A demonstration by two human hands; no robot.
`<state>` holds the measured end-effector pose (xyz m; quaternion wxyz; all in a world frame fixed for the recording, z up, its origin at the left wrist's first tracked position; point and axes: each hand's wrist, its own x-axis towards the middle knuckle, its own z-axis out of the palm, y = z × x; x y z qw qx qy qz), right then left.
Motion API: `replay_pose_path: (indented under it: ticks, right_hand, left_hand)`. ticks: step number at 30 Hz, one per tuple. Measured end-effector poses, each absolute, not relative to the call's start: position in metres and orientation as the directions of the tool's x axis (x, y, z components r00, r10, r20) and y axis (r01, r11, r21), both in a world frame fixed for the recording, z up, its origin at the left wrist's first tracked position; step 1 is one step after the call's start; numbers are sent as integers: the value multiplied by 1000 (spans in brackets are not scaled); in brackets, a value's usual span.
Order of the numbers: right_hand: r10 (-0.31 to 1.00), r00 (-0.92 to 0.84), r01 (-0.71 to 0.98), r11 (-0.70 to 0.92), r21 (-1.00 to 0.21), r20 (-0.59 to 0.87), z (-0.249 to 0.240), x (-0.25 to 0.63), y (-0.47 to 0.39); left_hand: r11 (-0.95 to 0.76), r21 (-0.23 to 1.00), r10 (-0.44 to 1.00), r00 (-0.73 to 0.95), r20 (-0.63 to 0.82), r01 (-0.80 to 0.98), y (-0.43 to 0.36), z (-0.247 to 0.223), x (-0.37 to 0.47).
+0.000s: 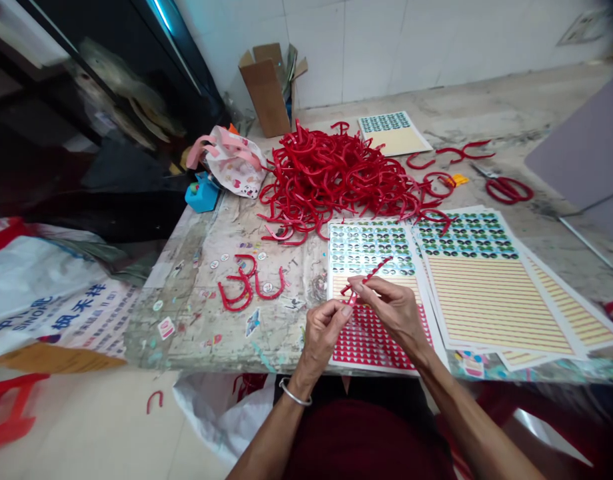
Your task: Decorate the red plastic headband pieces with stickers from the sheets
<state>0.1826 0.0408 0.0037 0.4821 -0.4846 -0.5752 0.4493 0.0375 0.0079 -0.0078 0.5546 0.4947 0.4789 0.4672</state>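
Observation:
Over a printed sticker sheet (pixel 386 347) at the table's front, my two hands meet close together. My right hand (pixel 397 310) is closed in a pinch on a thin red plastic strip (pixel 379 267), which slants up to the right. The thumb and fingers of my left hand (pixel 322 331) pinch a small red-and-white sticker strip (pixel 353 298) just below it. Where the two strips meet is partly covered by my fingertips. The sheet has rows of green-and-blue pictures, a striped yellow band and red rows with white marks.
A large heap of red curved strips (pixel 336 173) lies behind the hands. Several loose red hooks (pixel 236 293) rest at left. More sticker sheets (pixel 496 293) overlap at right, below red-handled scissors (pixel 509 190). A blue tape dispenser (pixel 202 194) and pink-handled bag (pixel 236 163) stand at the left edge.

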Motion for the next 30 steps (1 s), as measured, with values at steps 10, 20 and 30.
replay_pose_path:
  ticks: [10, 20, 30]
  right_hand:
    - [855, -120, 313, 515, -798, 505, -2, 181, 32]
    - [951, -14, 239, 303, -922, 309, 5, 177, 25]
    - [998, 67, -15, -10, -1000, -11, 14, 178, 31]
  left_hand:
    - [129, 991, 959, 260, -118, -27, 13, 18, 41]
    - [102, 995, 985, 138, -102, 6, 1, 9, 45]
    - [135, 988, 987, 98, -128, -74, -2, 7, 47]
